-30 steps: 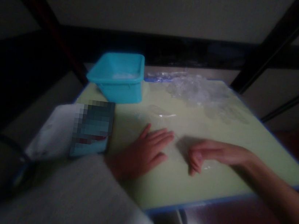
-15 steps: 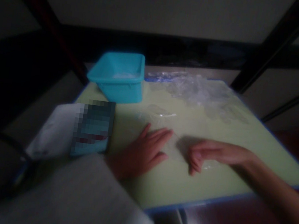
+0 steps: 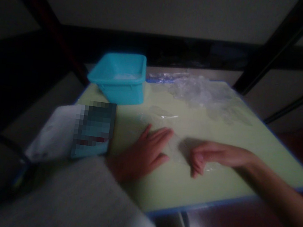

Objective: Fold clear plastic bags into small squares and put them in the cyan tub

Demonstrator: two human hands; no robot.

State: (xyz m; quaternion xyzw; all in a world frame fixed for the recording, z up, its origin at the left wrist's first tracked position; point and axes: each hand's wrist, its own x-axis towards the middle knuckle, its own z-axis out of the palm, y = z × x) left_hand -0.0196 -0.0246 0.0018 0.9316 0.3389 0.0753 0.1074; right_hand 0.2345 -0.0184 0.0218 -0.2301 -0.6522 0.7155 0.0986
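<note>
A clear plastic bag point(image 3: 177, 146) lies flat on the pale green table point(image 3: 169, 190), its edges hard to make out. My left hand point(image 3: 149, 150) rests on its left part, palm down, with the fingers stretched out. Over the bag's right part is my right hand point(image 3: 200, 157), bent at the wrist, its fingers curled down and pressed together. Whatever those fingers hold, if anything, is hidden. Beyond the hands, a heap of clear plastic bags point(image 3: 201, 92) lies near the table's far edge.
A turquoise basket point(image 3: 123, 93) stands at the table's far left corner. A phone-like object point(image 3: 95, 132), partly blurred out, lies left of my left hand, beside something white point(image 3: 57, 131). Blue edging point(image 3: 200, 205) runs along the table.
My left hand has shifted very slightly to the left on the bag. The right hand looks the same.
</note>
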